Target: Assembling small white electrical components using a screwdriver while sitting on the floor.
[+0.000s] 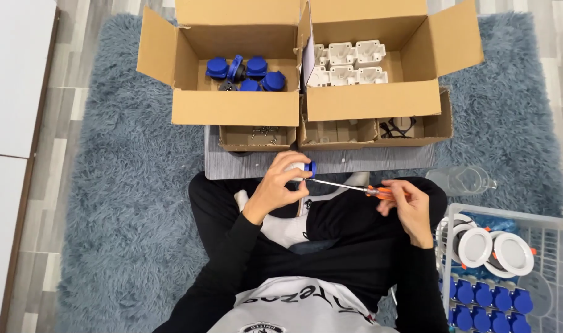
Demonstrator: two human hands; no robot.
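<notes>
Over the lap of a person sitting cross-legged on a shaggy grey-blue rug, two bare hands work together. The left hand has its fingers curled around a small white and blue socket part, held just above the knees. The right hand grips the orange handle of a screwdriver. The tool's long axis lies nearly level, running from right to left and tilting slightly upward, with its metal tip pointing at the socket part and meeting it.

Nearest the person on the right, a white wire basket holds about three round white ring fittings above two rows of blue caps, roughly nine in view. Just beyond the basket lies a clear plastic jug on its side.

Past the hands, a grey board carries two low cardboard trays: the left tray holds a small heap of dark screws, too small to count, and the right tray holds a black cable.

Farthest away stand two open cardboard boxes side by side. The left box contains about six blue round socket covers. The right box contains six white square housings in two rows of three.
</notes>
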